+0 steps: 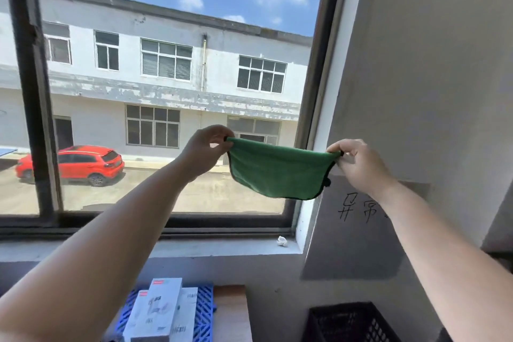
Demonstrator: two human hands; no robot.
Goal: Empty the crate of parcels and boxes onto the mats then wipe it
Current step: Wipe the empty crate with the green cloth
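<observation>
Two hands (280,153) stretching green cloth (280,172).

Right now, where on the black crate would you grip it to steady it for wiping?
Grip the black crate by its top rim, coming from above: the open top faces up and only the upper rim and lattice wall show. Both the left hand and the right hand currently pinch the green cloth.

The single head view looks forward from the person's head, facing a window (166,91) close ahead, over both raised arms; there is no second view to share.
</observation>
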